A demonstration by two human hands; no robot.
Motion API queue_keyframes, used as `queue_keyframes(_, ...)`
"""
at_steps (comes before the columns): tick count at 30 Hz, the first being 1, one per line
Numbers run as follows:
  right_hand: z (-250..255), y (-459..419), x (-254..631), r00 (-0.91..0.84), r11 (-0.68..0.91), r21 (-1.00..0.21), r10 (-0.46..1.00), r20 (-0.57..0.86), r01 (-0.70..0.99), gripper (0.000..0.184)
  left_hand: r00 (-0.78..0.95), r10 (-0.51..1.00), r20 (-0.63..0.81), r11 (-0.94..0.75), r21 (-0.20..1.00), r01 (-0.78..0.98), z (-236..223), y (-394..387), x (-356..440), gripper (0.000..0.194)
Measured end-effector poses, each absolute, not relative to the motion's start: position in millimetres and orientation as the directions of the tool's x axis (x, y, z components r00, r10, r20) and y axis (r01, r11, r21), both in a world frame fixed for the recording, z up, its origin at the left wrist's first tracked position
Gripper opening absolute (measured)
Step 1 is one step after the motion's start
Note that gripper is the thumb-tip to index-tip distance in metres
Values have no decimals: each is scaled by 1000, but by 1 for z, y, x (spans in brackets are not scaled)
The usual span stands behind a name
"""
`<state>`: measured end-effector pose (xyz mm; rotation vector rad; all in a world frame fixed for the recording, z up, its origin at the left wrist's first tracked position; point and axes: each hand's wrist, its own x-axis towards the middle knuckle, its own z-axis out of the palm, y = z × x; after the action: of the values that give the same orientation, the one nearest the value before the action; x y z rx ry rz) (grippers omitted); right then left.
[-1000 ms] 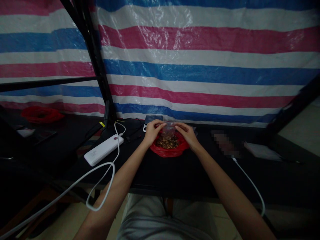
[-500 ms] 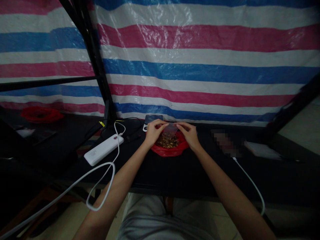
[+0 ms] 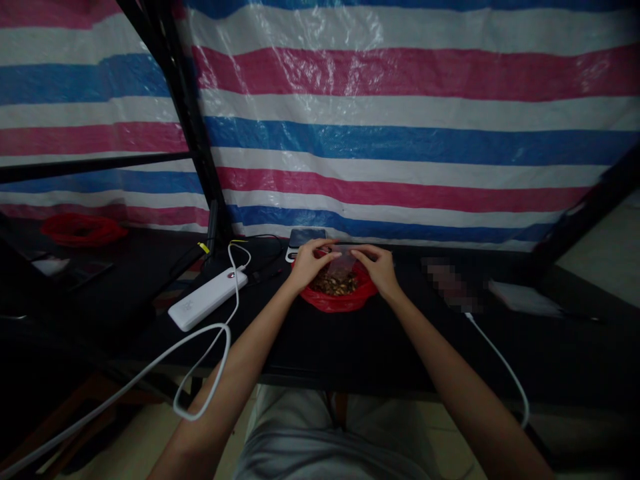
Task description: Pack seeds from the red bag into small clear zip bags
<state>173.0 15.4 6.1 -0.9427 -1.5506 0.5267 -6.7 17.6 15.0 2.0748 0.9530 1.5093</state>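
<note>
Both hands are engaged on one item: the left hand (image 3: 306, 268) and the right hand (image 3: 381, 272) each pinch a clear plastic bag (image 3: 345, 260) between thumb and fingers, one at either side of its upper part. The fingers of the two hands stand apart, with the film spanning the gap between them. Directly below the fingers sits an open red plastic bag (image 3: 337, 305), resting on the black worktop (image 3: 350, 347) and containing a loose heap of small brown and gold-toned pieces (image 3: 336, 285). The lower part of the clear bag hangs over this heap; whether it touches the pieces cannot be determined. Just behind the left fingers lies a dark-topped device (image 3: 306, 237), partly covered by that hand. Well to the left of the fingers, and nearer the wearer, lies a white power bank (image 3: 207, 300) with a white cable (image 3: 239, 283) at its far end. To the right of the right fingers lies a pixelated object (image 3: 450, 285) with a pale lead (image 3: 503, 360) at its near end; farther right is a flat whitish item (image 3: 525, 299). Beyond the fingers hangs a striped sheet (image 3: 400, 113).
</note>
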Motion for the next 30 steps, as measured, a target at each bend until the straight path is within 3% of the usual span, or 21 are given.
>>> queue_keyframes(4,6,17,176,33,581,-774,794,607,251,20,239,744,624,-665,658,352,13,20,-8,21)
queue_keyframes(10,2,23,178,-134,540,-791,840,525,288,21,153,751,642,-639,649,414,6,26,-9,21)
queue_keyframes(16,-1,24,179,-85,551,-745,821,564,376,18,345,755,557,-654,613,442,5,25,-10,25)
queue_keyframes(19,-3,25,180,-133,530,-738,839,527,417,20,304,775,553,-626,611,485,5,25,-10,25)
queue_keyframes(27,0,20,181,-125,481,-600,835,536,640,18,361,781,509,-620,570,538,2,29,-13,23)
queue_keyframes(30,3,16,181,-214,490,-541,843,493,684,20,333,793,510,-594,528,607,0,30,-14,21)
